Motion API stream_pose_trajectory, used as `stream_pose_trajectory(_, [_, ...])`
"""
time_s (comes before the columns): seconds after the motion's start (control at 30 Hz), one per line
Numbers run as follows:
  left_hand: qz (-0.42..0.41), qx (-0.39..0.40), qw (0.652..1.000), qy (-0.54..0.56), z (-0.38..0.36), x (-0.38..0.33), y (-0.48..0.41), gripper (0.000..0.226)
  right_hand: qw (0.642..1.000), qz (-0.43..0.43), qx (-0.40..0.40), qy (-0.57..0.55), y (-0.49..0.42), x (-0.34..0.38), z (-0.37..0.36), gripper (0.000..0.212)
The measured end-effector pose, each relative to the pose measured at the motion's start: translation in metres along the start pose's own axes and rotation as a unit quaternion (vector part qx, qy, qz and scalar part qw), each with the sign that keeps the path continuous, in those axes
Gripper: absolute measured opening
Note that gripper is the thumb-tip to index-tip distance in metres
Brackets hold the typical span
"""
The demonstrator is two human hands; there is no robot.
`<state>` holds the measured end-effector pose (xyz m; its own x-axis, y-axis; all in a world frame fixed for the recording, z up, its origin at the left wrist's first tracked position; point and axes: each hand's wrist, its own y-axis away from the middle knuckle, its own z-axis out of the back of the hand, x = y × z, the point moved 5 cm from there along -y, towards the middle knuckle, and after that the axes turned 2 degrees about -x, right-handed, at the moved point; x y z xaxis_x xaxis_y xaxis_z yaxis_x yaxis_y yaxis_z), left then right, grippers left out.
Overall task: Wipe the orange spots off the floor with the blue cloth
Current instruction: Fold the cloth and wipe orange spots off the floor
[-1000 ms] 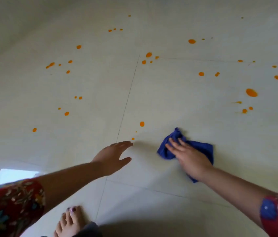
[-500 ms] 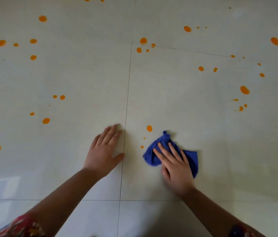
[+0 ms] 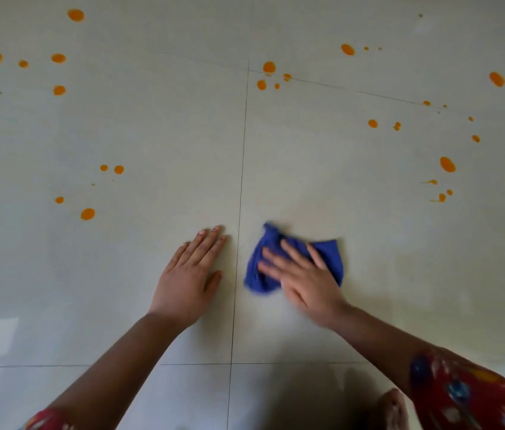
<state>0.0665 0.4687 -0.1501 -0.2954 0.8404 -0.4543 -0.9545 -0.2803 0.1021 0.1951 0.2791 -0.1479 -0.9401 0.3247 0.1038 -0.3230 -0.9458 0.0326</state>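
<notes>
A: Right hand (image 3: 304,280)?
B: Fingers straight and spread, pressing the cloth (image 3: 260,274) flat on the floor (image 3: 307,181). Probably to put weight into the wipe. It is blurred, so likely mid-stroke.
A: Left hand (image 3: 189,274)?
B: Open, flat on the floor, holding nothing, just beside the cloth. Likely a brace.
A: Spots (image 3: 88,214)?
B: Many, all beyond the fingertips or out to either side.

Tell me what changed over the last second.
The right hand slid the blue cloth left toward the grout line, over the three small orange spots that lay beside it; they no longer show. The left hand, reaching forward at first, came down flat on the floor. Unchanged: the right hand's fingers pressed flat on the cloth, the other orange spots untouched.
</notes>
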Motion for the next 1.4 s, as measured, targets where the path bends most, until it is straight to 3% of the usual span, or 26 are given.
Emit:
stream_pose_trajectory(0.07, [0.007, -0.003, 1.000, 0.016, 0.001, 0.003, 0.007, 0.060, 0.989, 0.134, 0.060, 0.030, 0.042, -0.008, -0.002, 0.052])
stream_pose_trajectory(0.1, [0.012, -0.006, 1.000, 0.022, 0.001, 0.004, 0.010, 0.060, 0.987, 0.141, 0.060, 0.043, 0.049, -0.026, 0.001, 0.053])
stream_pose_trajectory(0.13, [0.018, -0.009, 0.999, 0.029, 0.001, 0.004, 0.014, 0.059, 0.992, 0.104, 0.053, 0.049, 0.049, -0.047, 0.002, 0.056])
stream_pose_trajectory(0.23, [0.032, -0.022, 0.998, 0.055, 0.001, 0.003, 0.025, 0.058, 0.990, -0.139, -0.014, 0.016, 0.003, -0.080, 0.010, 0.057])
stream_pose_trajectory(0.3, [0.046, -0.033, 0.996, 0.062, 0.003, 0.007, 0.037, 0.056, 0.982, -0.184, -0.052, -0.011, -0.036, -0.045, 0.011, 0.055])
stream_pose_trajectory(0.33, [0.058, -0.044, 0.995, 0.061, 0.005, 0.011, 0.043, 0.056, 0.990, -0.129, -0.052, -0.011, -0.047, -0.016, 0.007, 0.055])
stream_pose_trajectory(0.4, [0.089, -0.067, 0.992, 0.056, 0.013, 0.023, 0.057, 0.057, 0.996, 0.088, -0.005, 0.004, -0.037, 0.046, -0.005, 0.054])
stream_pose_trajectory(0.47, [0.124, -0.081, 0.988, 0.050, 0.017, 0.034, 0.067, 0.058, 0.965, 0.254, 0.063, 0.001, -0.005, 0.057, -0.008, 0.052])
stream_pose_trajectory(0.5, [0.141, -0.087, 0.985, 0.046, 0.019, 0.040, 0.072, 0.058, 0.955, 0.287, 0.073, 0.004, -0.001, 0.046, -0.006, 0.053])
stream_pose_trajectory(0.57, [0.163, -0.102, 0.981, 0.037, 0.022, 0.048, 0.083, 0.057, 0.967, 0.247, 0.055, 0.014, -0.018, 0.012, -0.006, 0.054])
stream_pose_trajectory(0.63, [0.172, -0.110, 0.979, 0.027, 0.022, 0.053, 0.093, 0.056, 0.994, 0.103, 0.027, -0.008, -0.057, -0.015, -0.001, 0.054])
stream_pose_trajectory(0.7, [0.179, -0.118, 0.977, 0.022, 0.022, 0.056, 0.099, 0.054, 0.999, -0.020, -0.013, -0.031, -0.099, -0.014, 0.005, 0.051])
stream_pose_trajectory(0.77, [0.200, -0.131, 0.971, 0.025, 0.022, 0.058, 0.103, 0.053, 0.996, -0.064, -0.023, -0.049, -0.131, 0.016, 0.005, 0.051])
stream_pose_trajectory(0.87, [0.235, -0.155, 0.959, 0.019, 0.030, 0.070, 0.107, 0.053, 0.995, 0.088, 0.012, -0.034, -0.135, 0.080, -0.005, 0.052])
stream_pose_trajectory(0.97, [0.264, -0.173, 0.949, 0.004, 0.040, 0.089, 0.111, 0.052, 0.956, 0.285, 0.062, -0.010, -0.118, 0.087, -0.008, 0.052])
stream_pose_trajectory(1.03, [0.276, -0.184, 0.943, -0.009, 0.047, 0.103, 0.111, 0.052, 0.964, 0.262, 0.049, 0.020, -0.137, 0.063, -0.005, 0.056])
stream_pose_trajectory(1.13, [0.292, -0.204, 0.934, -0.034, 0.058, 0.123, 0.114, 0.050, 0.998, 0.050, 0.007, 0.028, -0.184, 0.039, 0.000, 0.063])
stream_pose_trajectory(1.2, [0.306, -0.225, 0.924, -0.040, 0.062, 0.130, 0.119, 0.049, 1.000, -0.014, -0.006, 0.013, -0.213, 0.056, -0.006, 0.064])
stream_pose_trajectory(1.3, [0.338, -0.267, 0.902, -0.039, 0.066, 0.137, 0.126, 0.049, 0.999, 0.030, -0.013, -0.008, -0.244, 0.108, -0.012, 0.059])
stream_pose_trajectory(1.4, [0.380, -0.292, 0.877, -0.022, 0.066, 0.144, 0.130, 0.053, 0.978, 0.206, -0.006, 0.000, -0.225, 0.135, -0.017, 0.053])
